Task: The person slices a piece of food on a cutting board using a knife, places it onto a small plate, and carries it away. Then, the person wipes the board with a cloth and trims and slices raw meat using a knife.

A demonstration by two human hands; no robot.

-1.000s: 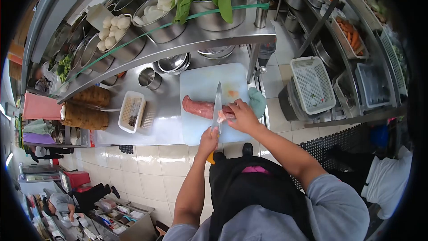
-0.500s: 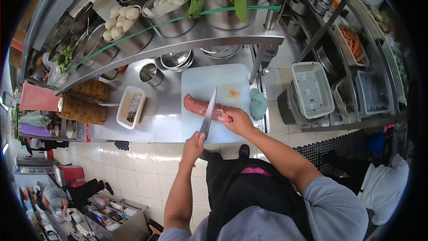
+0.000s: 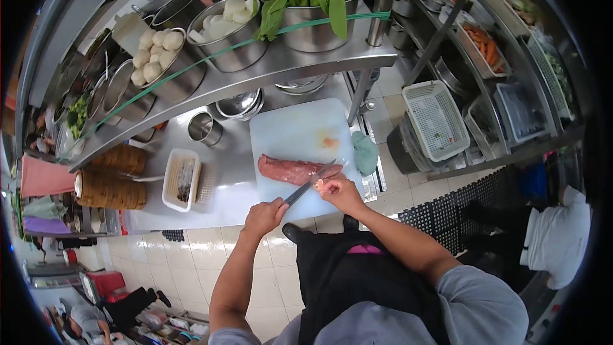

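A long piece of raw red meat point(image 3: 284, 169) lies across the white cutting board point(image 3: 300, 124). My left hand point(image 3: 263, 217) is closed round the handle of a kitchen knife point(image 3: 300, 192). The blade slants up to the right, over the right part of the meat, its tip near the far side. Close beside the blade, at the near edge of the meat, my right hand point(image 3: 341, 195) has its fingers pinched together. Something small and pale shows at those fingertips, too small to name. A green cloth point(image 3: 365, 153) lies at the board's right edge.
Left of the board stand a white plastic basket point(image 3: 171, 182), a steel cup point(image 3: 204, 129) and bamboo steamers point(image 3: 115, 190). A steel shelf point(image 3: 255, 80) overhead carries pots of vegetables. At right are a white crate point(image 3: 436, 121) and a person in white point(image 3: 559, 239).
The knife has tilted rightward, its blade moving to the meat's right part. My left hand moved left and slightly down. My right hand has left the meat's end and pinches near the blade.
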